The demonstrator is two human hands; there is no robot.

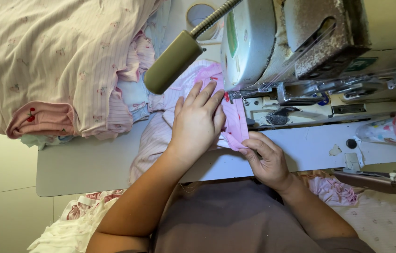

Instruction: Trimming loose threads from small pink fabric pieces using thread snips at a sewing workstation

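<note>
Pale grey sewing surface (90, 164), heaped at far left with striped pink garments (52, 61); industrial sewing machine (301, 56) at right, olive gooseneck lamp (172, 61) overhead. Pink fabric piece (235, 117) lies at the presser foot. Left hand (197, 122) rests flat on it, fingers spread, gripping nothing. Right hand (266, 161) pinches the near folded edge. Judgement: keep edges aligned, tension even, fingertips clear of the needle.
</note>
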